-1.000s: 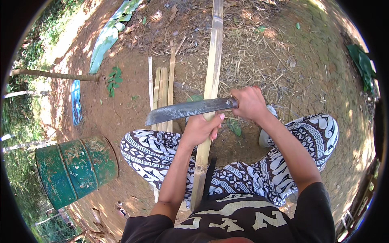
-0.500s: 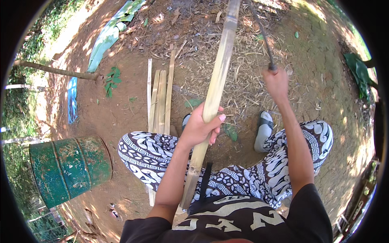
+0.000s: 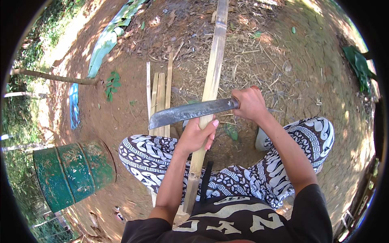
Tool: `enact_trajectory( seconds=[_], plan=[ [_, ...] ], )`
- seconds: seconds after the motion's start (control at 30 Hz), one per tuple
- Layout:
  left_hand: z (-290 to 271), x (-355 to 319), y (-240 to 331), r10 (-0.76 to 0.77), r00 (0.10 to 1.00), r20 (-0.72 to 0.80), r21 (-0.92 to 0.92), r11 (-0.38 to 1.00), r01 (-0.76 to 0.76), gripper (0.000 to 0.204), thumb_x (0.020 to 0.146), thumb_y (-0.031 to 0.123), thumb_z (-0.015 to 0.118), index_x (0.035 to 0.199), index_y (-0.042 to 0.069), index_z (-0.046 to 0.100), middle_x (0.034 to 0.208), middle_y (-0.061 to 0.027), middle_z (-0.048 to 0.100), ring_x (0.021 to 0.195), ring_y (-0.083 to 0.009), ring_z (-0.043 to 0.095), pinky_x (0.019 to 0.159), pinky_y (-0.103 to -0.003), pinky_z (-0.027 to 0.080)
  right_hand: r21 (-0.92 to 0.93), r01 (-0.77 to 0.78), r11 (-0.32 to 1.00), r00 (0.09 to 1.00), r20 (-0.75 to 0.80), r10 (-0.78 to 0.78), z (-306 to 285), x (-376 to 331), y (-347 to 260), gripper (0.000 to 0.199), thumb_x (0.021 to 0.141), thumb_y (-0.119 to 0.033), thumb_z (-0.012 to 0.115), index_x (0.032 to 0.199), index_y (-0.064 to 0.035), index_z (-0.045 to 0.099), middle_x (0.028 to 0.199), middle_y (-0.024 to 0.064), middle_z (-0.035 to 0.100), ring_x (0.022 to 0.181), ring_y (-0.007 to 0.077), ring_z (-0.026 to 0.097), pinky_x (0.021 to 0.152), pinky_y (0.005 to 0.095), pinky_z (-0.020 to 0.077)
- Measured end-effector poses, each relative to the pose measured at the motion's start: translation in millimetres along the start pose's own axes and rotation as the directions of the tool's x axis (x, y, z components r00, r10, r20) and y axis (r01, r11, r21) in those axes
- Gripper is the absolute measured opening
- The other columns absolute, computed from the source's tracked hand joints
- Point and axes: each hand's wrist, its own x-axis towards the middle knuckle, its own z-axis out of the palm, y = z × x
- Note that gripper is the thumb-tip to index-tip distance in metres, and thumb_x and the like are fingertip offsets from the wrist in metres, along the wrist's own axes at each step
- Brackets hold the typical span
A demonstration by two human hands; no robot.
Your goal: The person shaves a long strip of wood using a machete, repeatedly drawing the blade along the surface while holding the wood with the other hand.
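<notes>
My left hand [image 3: 197, 135] is closed round a long split bamboo strip [image 3: 213, 69], which runs from my lap up past the far edge of the view. In my right hand [image 3: 251, 103] is the handle of a machete [image 3: 190, 112]. Its broad, worn blade lies crosswise over the bamboo, just beyond my left fingers, with the tip pointing left. Whether the edge bites into the bamboo cannot be made out. Several narrower bamboo strips [image 3: 161, 95] lie on the ground beyond my left knee.
A rusty green metal drum [image 3: 75, 174] is at the left. A thin trunk [image 3: 52, 76], a blue plastic piece [image 3: 74, 106] and a long green leaf stalk [image 3: 106, 46] are farther off. Shavings [image 3: 243, 60] litter the dirt ahead. A dark green leaf [image 3: 356, 69] hangs at far right.
The machete has swung from pointing away at the right to lying across the bamboo. My right hand came nearer and leftward; the bamboo's far end shifted left.
</notes>
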Motion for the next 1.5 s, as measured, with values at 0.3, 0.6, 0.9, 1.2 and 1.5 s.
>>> enact_trajectory(
  seconds=[0.3, 0.6, 0.9, 1.2, 1.5],
  plan=[
    [-4.0, -6.8, 1.1, -0.056, 0.998, -0.02, 0.049, 0.997, 0.057, 0.016, 0.1, 0.01, 0.058, 0.11, 0.002, 0.047, 0.063, -0.0031, 0.053, 0.04, -0.0104, 0.047, 0.035, -0.025, 0.04, -0.128, -0.45, 0.884, 0.892, -0.11, 0.438, 3.4, 20.4, 72.5, 0.022, 0.075, -0.024, 0.069, 0.091, -0.009, 0.072, 0.082, 0.0163, 0.073, 0.081, 0.0375, 0.071, 0.074, 0.0485, 0.0573],
    [-11.1, 1.5, 3.9, 0.033, 0.996, -0.079, -0.153, 0.987, -0.044, 0.02, 0.105, 0.019, 0.054, 0.115, 0.003, 0.047, 0.064, -0.0052, 0.055, 0.04, -0.0142, 0.052, 0.034, -0.028, 0.043, 0.361, -0.598, 0.716, 0.692, -0.217, 0.688, -23.8, 18.6, 83.5, 0.028, 0.08, -0.021, 0.058, 0.078, 0.0055, 0.066, 0.059, 0.0234, 0.06, 0.059, 0.0348, 0.063, 0.06, 0.0488, 0.0464],
    [-16.2, 9.2, 7.3, 0.097, 0.992, 0.077, -0.201, 0.976, -0.08, 0.038, 0.103, 0.021, 0.057, 0.129, -0.004, 0.046, 0.093, -0.0168, 0.069, 0.072, -0.0223, 0.071, 0.063, -0.033, 0.06, 0.088, -0.077, 0.993, 0.996, -0.044, 0.081, -12.8, 4.5, -7.6, 0.012, 0.068, -0.013, 0.067, 0.074, -0.0066, 0.059, 0.061, 0.013, 0.063, 0.059, 0.0351, 0.066, 0.055, 0.0467, 0.0515],
    [-21.0, 6.5, 8.4, -0.027, 0.995, 0.101, -0.23, 0.972, 0.05, 0.023, 0.102, 0.016, 0.058, 0.117, 0.0, 0.056, 0.082, -0.0104, 0.066, 0.06, -0.0165, 0.065, 0.05, -0.028, 0.053, -0.042, 0.04, 0.998, 0.999, 0.019, -0.039, -16.5, -1.6, -25.5, 0.018, 0.064, -0.015, 0.07, 0.074, -0.0073, 0.058, 0.063, 0.0113, 0.063, 0.061, 0.036, 0.066, 0.056, 0.0478, 0.0516],
    [2.7, -1.6, 12.5, -0.042, 0.998, -0.048, 0.127, 0.991, 0.048, 0.016, 0.106, 0.019, 0.053, 0.105, 0.004, 0.055, 0.066, 0.0005, 0.051, 0.046, -0.0067, 0.046, 0.04, -0.024, 0.037, 0.011, -0.021, 1.0, 0.997, 0.071, 0.02, 0.6, -9.1, -21.6, 0.019, 0.061, -0.015, 0.07, 0.072, -0.0071, 0.056, 0.061, 0.0142, 0.061, 0.06, 0.0374, 0.064, 0.057, 0.0476, 0.0502]
  ],
)
